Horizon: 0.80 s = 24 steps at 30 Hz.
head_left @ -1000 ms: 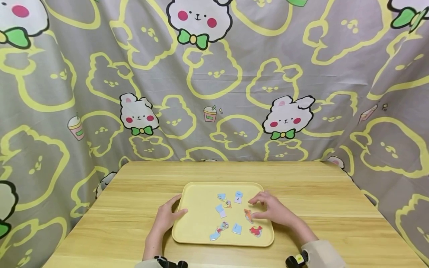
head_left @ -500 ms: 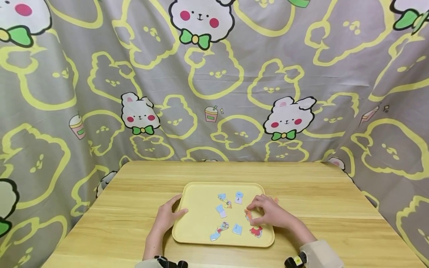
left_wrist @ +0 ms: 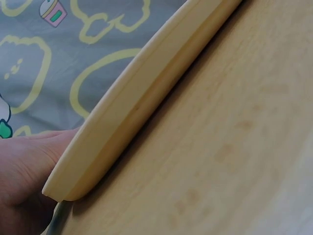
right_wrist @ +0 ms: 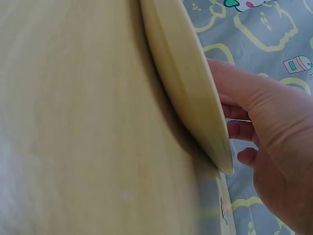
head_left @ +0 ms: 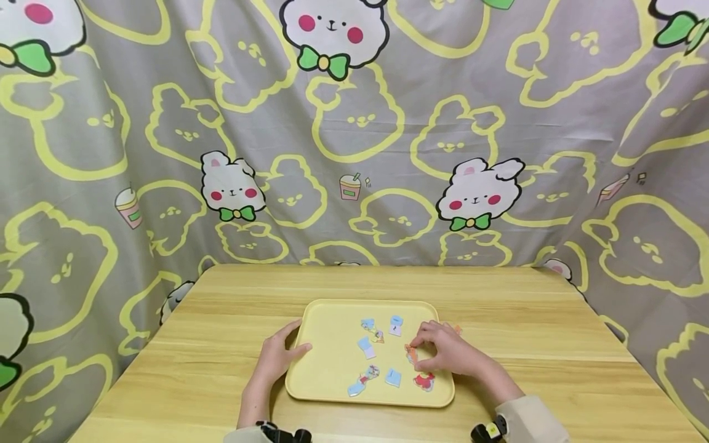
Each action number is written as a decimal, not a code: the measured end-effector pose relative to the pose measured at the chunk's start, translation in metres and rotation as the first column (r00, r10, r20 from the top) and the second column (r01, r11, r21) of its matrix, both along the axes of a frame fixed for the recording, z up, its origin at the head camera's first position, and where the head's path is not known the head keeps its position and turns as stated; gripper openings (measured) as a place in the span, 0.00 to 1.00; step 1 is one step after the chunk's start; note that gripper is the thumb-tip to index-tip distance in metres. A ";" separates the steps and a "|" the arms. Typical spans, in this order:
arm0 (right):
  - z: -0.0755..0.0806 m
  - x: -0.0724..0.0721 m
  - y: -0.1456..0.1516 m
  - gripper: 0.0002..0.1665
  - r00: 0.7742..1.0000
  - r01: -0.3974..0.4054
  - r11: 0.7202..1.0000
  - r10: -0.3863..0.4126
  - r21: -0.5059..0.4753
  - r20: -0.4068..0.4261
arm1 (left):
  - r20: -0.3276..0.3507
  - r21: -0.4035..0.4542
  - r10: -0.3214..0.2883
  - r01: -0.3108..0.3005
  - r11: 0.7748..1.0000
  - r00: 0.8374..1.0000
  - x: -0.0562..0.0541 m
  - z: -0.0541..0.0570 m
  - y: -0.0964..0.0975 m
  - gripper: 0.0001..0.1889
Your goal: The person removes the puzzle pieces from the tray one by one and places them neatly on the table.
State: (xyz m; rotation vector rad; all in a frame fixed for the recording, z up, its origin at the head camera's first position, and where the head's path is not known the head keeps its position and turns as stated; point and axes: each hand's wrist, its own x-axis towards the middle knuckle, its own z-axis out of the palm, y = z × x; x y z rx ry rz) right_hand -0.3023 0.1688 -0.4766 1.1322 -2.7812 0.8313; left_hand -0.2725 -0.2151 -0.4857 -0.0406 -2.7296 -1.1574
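Observation:
A yellow tray [head_left: 327, 369] lies on the wooden table, with several small cut-out picture pieces on its right half. My left hand [head_left: 279, 357] holds the tray's left rim, thumb over the edge and fingers along the outside. My right hand [head_left: 448, 352] reaches over the right rim. Its thumb and forefinger close on an orange piece [head_left: 410, 354], which lies partly hidden between them. Just below the thumb is a red piece [head_left: 424, 382]. In the right wrist view the tray wall hides the fingertips and the orange piece.
Light-blue pieces [head_left: 393, 377] and joined colourful pieces [head_left: 370, 373] lie left of my right hand. A small orange piece [head_left: 458, 330] shows on the table behind that hand. Past the table's [head_left: 244, 289] far edge hangs a grey patterned curtain [head_left: 382, 141].
My right hand has moved slightly left and down, and its fingertips have come round the orange piece. Another orange piece now shows behind that hand. The left hand stays on the rim.

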 end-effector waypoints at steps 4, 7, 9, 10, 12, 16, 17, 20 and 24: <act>0.000 0.001 0.000 0.18 0.999 -0.002 1.000 0.002 0.007 -0.034 | -0.005 -0.003 -0.002 0.002 1.000 1.000 -0.001 -0.002 0.000 0.33; -0.002 0.002 -0.001 0.16 0.997 -0.001 1.000 0.001 0.002 -0.075 | 0.012 0.005 0.004 -0.004 1.000 1.000 -0.001 -0.003 -0.001 0.33; -0.004 0.002 -0.001 0.16 0.995 -0.002 1.000 0.000 -0.015 -0.098 | 0.019 0.003 0.003 -0.003 1.000 1.000 -0.001 -0.005 -0.001 0.33; -0.004 0.002 -0.001 0.16 0.994 -0.004 1.000 0.000 -0.029 -0.107 | 0.020 0.000 0.001 -0.001 1.000 1.000 0.000 -0.005 -0.001 0.33; -0.005 0.002 -0.001 0.16 0.993 -0.008 0.998 0.001 -0.056 -0.118 | 0.027 0.007 0.003 -0.003 1.000 1.000 0.000 -0.006 -0.001 0.33; -0.005 0.001 0.000 0.16 0.995 -0.009 0.995 -0.001 -0.103 -0.101 | 0.026 0.006 0.001 -0.001 1.000 1.000 0.000 -0.006 0.000 0.33; -0.005 0.001 0.000 0.16 0.996 -0.010 0.993 -0.001 -0.115 -0.093 | 0.027 0.007 0.001 -0.001 1.000 1.000 0.000 -0.006 0.000 0.33; -0.005 0.000 0.001 0.16 0.998 -0.015 0.986 0.005 -0.165 -0.062 | 0.026 0.007 0.000 0.000 1.000 1.000 -0.001 -0.005 0.000 0.33; -0.005 -0.001 0.002 0.16 1.000 -0.016 0.971 0.011 -0.240 -0.021 | 0.023 0.008 -0.002 0.001 1.000 1.000 -0.002 -0.006 0.000 0.33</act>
